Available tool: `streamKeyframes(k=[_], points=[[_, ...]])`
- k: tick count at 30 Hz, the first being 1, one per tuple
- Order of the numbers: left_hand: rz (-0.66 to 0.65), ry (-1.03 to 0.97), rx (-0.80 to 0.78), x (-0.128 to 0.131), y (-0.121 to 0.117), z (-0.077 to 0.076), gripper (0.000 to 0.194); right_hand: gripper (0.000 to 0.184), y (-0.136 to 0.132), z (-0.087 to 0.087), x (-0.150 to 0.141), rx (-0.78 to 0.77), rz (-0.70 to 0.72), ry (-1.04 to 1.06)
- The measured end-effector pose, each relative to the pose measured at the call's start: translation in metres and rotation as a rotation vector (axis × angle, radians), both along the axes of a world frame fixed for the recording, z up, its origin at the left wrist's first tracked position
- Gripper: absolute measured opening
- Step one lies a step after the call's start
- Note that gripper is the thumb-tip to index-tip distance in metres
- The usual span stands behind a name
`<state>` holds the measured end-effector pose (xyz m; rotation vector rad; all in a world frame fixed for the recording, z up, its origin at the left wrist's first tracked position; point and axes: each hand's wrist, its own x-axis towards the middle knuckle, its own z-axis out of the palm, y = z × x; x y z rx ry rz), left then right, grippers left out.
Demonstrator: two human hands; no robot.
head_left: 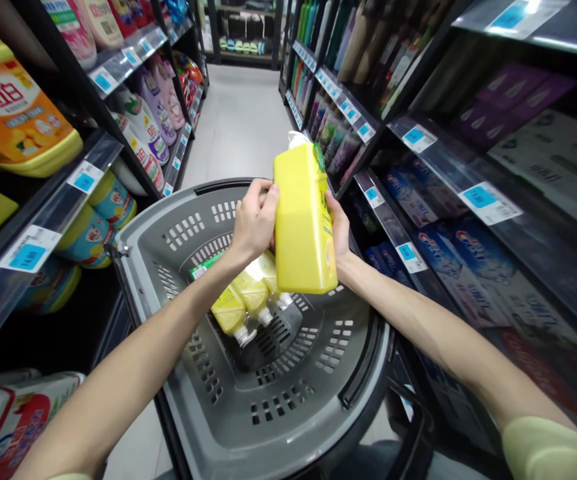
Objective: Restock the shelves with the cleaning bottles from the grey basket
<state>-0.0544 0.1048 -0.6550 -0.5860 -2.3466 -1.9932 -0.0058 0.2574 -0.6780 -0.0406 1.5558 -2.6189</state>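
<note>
Between my two hands is a large yellow detergent bottle (301, 227) with a white cap, tilted over the grey shopping basket (288, 433). My left hand (255, 217) grips the bottle's left side, thumb against its edge. On the other side my right hand (337, 227) holds it, with part of the fingers hidden behind the bottle. Below, inside the basket, several smaller yellow bottles (253, 293) with clear caps lie side by side, partly covered by my left forearm and the big bottle.
Shelves with yellow-orange detergent jugs (18, 113) line the left. To the right, shelves hold blue toothpaste boxes (488, 260). A pale tiled aisle floor (238, 113) runs ahead to a rear shelf (243, 33). The basket's black handle (413, 427) lies at lower right.
</note>
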Motion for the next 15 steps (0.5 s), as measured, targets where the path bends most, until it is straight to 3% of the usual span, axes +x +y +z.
streamKeyframes(k=[9,15], points=[[-0.047,0.034,0.19,0.003,0.005,-0.015,0.034,0.05,0.005,-0.003,0.001,-0.158,0.014,-0.076],[-0.116,0.107,0.296,0.001,0.006,-0.019,0.043,0.06,0.006,0.0,0.003,-0.184,0.019,-0.086]])
